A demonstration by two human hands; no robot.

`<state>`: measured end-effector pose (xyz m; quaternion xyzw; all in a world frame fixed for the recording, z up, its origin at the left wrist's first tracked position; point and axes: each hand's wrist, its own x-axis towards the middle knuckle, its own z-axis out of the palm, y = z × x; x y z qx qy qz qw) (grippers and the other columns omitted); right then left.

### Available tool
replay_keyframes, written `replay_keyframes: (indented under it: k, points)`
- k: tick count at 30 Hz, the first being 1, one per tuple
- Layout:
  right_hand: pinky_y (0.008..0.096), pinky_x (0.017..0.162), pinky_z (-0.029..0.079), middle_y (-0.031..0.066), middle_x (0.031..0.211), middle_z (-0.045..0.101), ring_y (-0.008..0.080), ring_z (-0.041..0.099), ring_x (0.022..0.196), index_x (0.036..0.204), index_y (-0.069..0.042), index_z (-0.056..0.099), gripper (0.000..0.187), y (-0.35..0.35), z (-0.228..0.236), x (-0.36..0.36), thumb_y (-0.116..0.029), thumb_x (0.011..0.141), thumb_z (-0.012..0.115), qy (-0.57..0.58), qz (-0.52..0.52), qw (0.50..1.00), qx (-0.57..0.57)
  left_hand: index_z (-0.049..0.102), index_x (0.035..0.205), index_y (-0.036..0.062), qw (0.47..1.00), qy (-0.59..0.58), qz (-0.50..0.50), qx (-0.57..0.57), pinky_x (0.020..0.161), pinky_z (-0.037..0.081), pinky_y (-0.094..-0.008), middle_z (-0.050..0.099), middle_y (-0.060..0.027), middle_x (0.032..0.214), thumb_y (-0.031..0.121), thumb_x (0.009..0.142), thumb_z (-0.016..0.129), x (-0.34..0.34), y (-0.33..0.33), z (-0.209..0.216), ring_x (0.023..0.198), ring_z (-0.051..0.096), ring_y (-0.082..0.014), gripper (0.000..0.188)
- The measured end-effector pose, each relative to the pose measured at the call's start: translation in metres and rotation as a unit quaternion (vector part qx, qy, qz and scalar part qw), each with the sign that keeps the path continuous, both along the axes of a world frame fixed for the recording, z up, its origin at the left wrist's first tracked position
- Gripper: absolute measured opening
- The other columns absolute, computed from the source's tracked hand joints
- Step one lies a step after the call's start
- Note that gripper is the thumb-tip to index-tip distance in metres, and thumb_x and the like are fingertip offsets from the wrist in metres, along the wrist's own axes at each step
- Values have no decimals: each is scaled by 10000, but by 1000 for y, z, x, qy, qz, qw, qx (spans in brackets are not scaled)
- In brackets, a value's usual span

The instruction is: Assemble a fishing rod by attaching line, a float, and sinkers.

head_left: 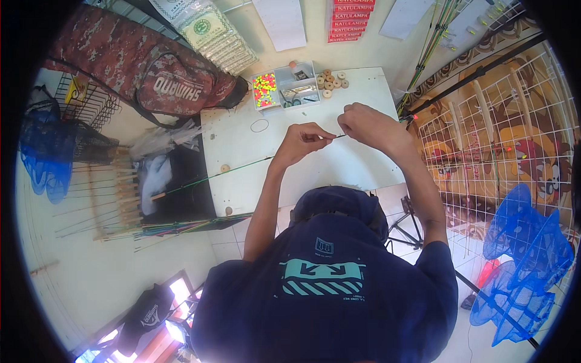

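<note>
A thin green fishing rod (233, 169) slants across the white table, its pale handle end at the left. My left hand (302, 143) pinches the rod's slender dark part between thumb and fingers. Close by on the right, my right hand (370, 126) is closed with its fingertips on the same dark length, which bridges the small gap between both hands. Fine detail at the fingertips is too small to make out. Below the hands, a dark blue cap and shirt (327, 266) fill the lower middle.
On the white table (242, 136) stand a divided tray (279, 107) with bright beads and a small bottle, several round wooden discs (328, 85) and a thin ring (259, 126). A camouflage bag (175, 85) lies at left. Wire grid (451, 133) and blue nets (526, 242) are at right.
</note>
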<state>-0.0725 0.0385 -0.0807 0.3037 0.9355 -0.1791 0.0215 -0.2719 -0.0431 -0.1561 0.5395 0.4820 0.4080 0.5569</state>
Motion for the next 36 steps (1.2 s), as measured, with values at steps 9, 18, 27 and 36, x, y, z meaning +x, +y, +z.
replay_keyframes:
  k: [9, 18, 27, 36]
  points:
    - [401, 785, 470, 151, 858, 572, 322, 576, 925, 781, -12, 566, 51, 1, 12, 0, -25, 810, 527, 13, 22, 1000, -12, 754, 978, 60, 1000, -21, -2, 7, 576, 402, -211, 652, -18, 827, -27, 821, 670, 0, 0, -5, 657, 512, -38, 198]
    - [397, 790, 467, 146, 869, 566, 321, 567, 927, 789, -12, 557, 37, 0, 7, -3, -22, 810, 529, 16, 14, 1000, -3, 740, 991, 41, 1000, 11, -19, -17, 683, 472, -228, 658, -28, 888, -17, 846, 665, -3, 0, 1, 781, 597, -77, 173]
    - [401, 813, 474, 149, 898, 563, 321, 562, 971, 813, -11, 565, 64, -2, 10, -5, -43, 841, 517, -16, 1, 1000, -9, 754, 976, 62, 1000, 0, -3, -4, 601, 433, -217, 657, -28, 835, -18, 820, 671, 0, 1, 1, 676, 542, -51, 193]
    - [405, 813, 477, 147, 885, 555, 323, 563, 971, 814, -8, 552, 45, -5, 22, -3, -11, 831, 511, -15, 1, 1000, 20, 756, 973, 65, 1000, -9, -1, 14, 593, 428, -215, 657, -24, 825, -11, 822, 675, -1, 0, -2, 664, 534, -45, 187]
